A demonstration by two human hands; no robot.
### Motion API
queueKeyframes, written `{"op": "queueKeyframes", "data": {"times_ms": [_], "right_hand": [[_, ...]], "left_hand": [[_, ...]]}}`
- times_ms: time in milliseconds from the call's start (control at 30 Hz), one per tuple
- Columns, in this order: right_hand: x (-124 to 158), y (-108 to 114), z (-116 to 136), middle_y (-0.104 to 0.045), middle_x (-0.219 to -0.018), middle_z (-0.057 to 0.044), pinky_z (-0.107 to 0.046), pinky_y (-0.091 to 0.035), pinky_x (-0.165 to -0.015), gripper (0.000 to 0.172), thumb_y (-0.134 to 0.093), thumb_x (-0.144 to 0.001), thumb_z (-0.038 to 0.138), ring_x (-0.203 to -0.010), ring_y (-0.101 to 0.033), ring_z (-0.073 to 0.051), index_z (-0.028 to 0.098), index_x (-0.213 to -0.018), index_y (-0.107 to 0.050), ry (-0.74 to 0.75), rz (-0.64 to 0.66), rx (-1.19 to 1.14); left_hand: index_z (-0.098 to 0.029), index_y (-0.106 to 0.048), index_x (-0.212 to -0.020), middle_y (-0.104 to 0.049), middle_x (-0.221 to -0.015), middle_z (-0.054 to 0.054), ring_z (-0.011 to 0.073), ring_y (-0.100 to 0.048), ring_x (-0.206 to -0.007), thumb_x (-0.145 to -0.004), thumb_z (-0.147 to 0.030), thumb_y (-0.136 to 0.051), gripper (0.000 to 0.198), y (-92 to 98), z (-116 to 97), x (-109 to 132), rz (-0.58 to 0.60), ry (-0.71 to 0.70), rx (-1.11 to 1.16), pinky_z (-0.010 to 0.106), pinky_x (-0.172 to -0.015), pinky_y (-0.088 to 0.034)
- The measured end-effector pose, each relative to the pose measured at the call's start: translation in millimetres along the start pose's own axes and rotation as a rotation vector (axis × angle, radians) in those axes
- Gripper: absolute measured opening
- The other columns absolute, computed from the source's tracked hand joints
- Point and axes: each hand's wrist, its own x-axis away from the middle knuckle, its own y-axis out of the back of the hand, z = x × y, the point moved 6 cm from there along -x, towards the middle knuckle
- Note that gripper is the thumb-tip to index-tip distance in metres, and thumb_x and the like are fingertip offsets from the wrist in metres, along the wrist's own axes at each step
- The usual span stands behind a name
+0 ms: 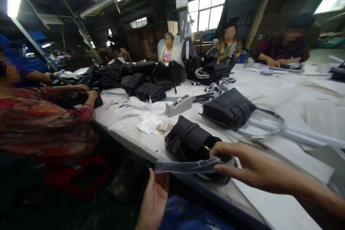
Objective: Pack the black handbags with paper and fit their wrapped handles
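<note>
While the right hand pinches a plastic-wrapped strap beside a black bag, the left hand, loosely uncurled, sits at the strap's end, contact unclear

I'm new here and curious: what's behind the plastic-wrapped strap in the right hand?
A black bag with gold-coloured fittings, on the table. The strap and right hand hide part of it.

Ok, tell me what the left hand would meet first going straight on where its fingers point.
The left hand would likely meet the wrapped strap first, near the end away from the right hand; depth is unclear, so they may already touch.
</note>
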Motion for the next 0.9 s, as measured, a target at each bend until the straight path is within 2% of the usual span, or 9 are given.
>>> {"op": "queueKeyframes", "data": {"times_ms": [200, 333, 400, 500, 567, 633, 767, 833, 900], "right_hand": [[-1.0, 27.7, 8.3, -0.068, -0.125, -0.007, -0.038, -0.051, -0.095, 0.04, -0.064, -0.088, 0.048, -0.114, -0.063, -0.029, 0.03, -0.124, -0.066, 0.025, -0.084, 0.049], [-30.9, 47.6, 59.8, -0.063, -0.134, -0.006, -0.044, -0.044, -0.106, 0.046, -0.056, -0.092, 0.05, -0.125, -0.057, -0.031, 0.028, -0.133, -0.061, 0.166, -0.256, 0.089], [-45.4, 48.0, 85.0, -0.069, -0.124, -0.006, -0.041, -0.049, -0.099, 0.044, -0.058, -0.091, 0.051, -0.114, -0.064, -0.029, 0.028, -0.127, -0.065, 0.215, -0.239, 0.118], [-56.3, 38.1, 97.1, -0.074, -0.08, -0.002, -0.027, -0.053, -0.064, 0.034, -0.053, -0.093, 0.052, -0.066, -0.068, -0.018, 0.023, -0.097, -0.071, 0.15, -0.066, 0.051], [-52.1, 36.3, 89.6, -0.066, -0.06, 0.001, -0.023, -0.044, -0.048, 0.037, -0.05, -0.095, 0.051, -0.049, -0.057, -0.013, 0.021, -0.081, -0.066, 0.073, -0.022, 0.019], [-40.9, 40.9, 75.1, -0.061, -0.057, 0.001, -0.021, -0.04, -0.045, 0.036, -0.052, -0.093, 0.051, -0.049, -0.054, -0.012, 0.02, -0.078, -0.064, 0.018, -0.043, 0.018], [-14.0, 52.3, 36.7, -0.063, -0.06, 0.001, -0.022, -0.041, -0.048, 0.036, -0.053, -0.093, 0.05, -0.053, -0.056, -0.013, 0.02, -0.076, -0.064, -0.096, 0.007, 0.022], [-6.4, 58.8, 22.0, -0.07, -0.07, -0.002, -0.024, -0.046, -0.053, 0.036, -0.052, -0.093, 0.051, -0.058, -0.062, -0.015, 0.021, -0.084, -0.068, -0.135, 0.043, 0.063], [-6.2, 71.2, 19.3, -0.075, -0.094, -0.006, -0.029, -0.054, -0.067, 0.037, -0.052, -0.093, 0.053, -0.077, -0.07, -0.022, 0.023, -0.106, -0.07, -0.121, -0.048, 0.156]], "left_hand": [[-0.018, -0.072, -0.101, -0.078, -0.098, 0.001, 0.0099, -0.074, -0.086, -0.101, -0.014, -0.046, 0.026, -79.8, -83.4, 21.3, 0.12, -0.382, -0.094, 0.017, -0.075, -0.06], [-0.019, -0.072, -0.101, -0.077, -0.098, 0.002, 0.0146, -0.073, -0.092, -0.091, -0.031, -0.067, 0.017, -153.3, -83.7, 45.0, 0.42, -0.53, -0.271, 0.021, -0.082, -0.059], [-0.021, -0.072, -0.101, -0.077, -0.1, 0.001, 0.0155, -0.073, -0.095, -0.089, -0.037, -0.068, 0.021, -186.1, -73.4, 57.6, 0.575, -0.556, -0.335, 0.023, -0.088, -0.058], [-0.022, -0.07, -0.107, -0.076, -0.106, 0.002, 0.0161, -0.07, -0.104, -0.092, -0.033, -0.065, 0.019, -219.8, -70.3, 69.7, 0.714, -0.548, -0.337, 0.026, -0.094, -0.055], [-0.02, -0.068, -0.111, -0.074, -0.113, 0.005, 0.0181, -0.068, -0.109, -0.096, -0.034, -0.058, 0.023, -229.5, -83.3, 68.3, 0.713, -0.5, -0.252, 0.03, -0.095, -0.056], [-0.015, -0.066, -0.11, -0.074, -0.112, 0.009, 0.0194, -0.069, -0.107, -0.101, -0.042, -0.045, 0.035, -228.9, -105.0, 58.3, 0.622, -0.44, -0.125, 0.033, -0.092, -0.058], [-0.01, -0.064, -0.097, -0.075, -0.082, 0.004, 0.0094, -0.073, -0.078, -0.105, -0.028, -0.034, 0.036, -214.4, -144.3, 36.9, 0.41, -0.495, 0.115, 0.025, -0.086, -0.059], [-0.012, -0.065, -0.095, -0.074, -0.076, 0.0, 0.0069, -0.072, -0.071, -0.105, -0.02, -0.035, 0.033, -214.6, -143.6, 33.2, 0.415, -0.535, 0.121, 0.024, -0.087, -0.058], [-0.014, -0.067, -0.095, -0.076, -0.082, 0.001, 0.0101, -0.073, -0.079, -0.105, -0.026, -0.037, 0.034, -224.3, -126.6, 34.2, 0.5, -0.53, 0.027, 0.029, -0.091, -0.058]]}}
